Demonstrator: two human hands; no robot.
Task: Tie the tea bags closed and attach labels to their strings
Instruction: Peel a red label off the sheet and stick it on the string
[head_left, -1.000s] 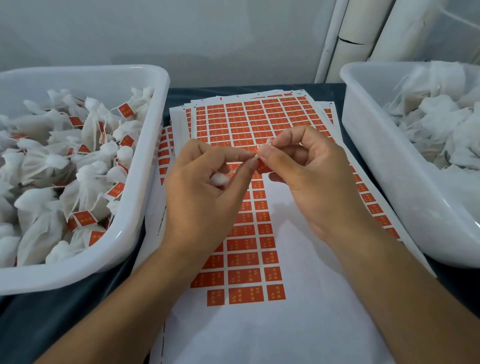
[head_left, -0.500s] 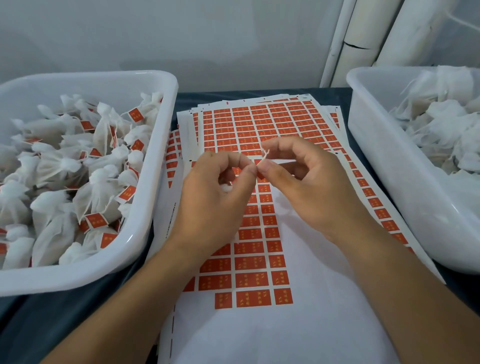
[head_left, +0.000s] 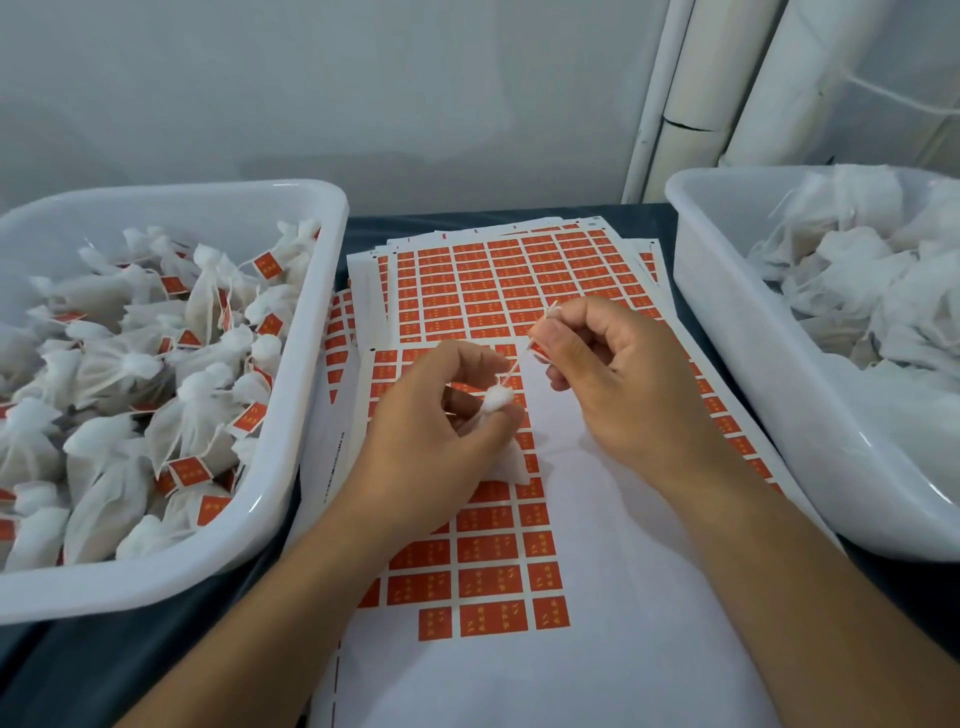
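A dark tabletop carries two white plastic tubs with label sheets between them. The left tub is filled with tied white tea bags, many showing an orange label on the string. The right tub holds a loose heap of white tea bags with no orange labels visible. The label sheets lie stacked and slightly fanned, printed in rows of small orange rectangles; the nearest sheet has most of its right side and lower part bare white backing, with orange labels left in a column near its middle. My left hand is above this sheet, fingers curled, gripping a tea bag by its gathered neck, the white tuft of the top showing above my fingers and the body of the bag hanging below my palm. My right hand is just beside and slightly farther away, thumb and forefinger pinching the string, which runs taut from the tuft up to them. An orange label shows at that pinch, and the short string end sticks out above my fingertips.
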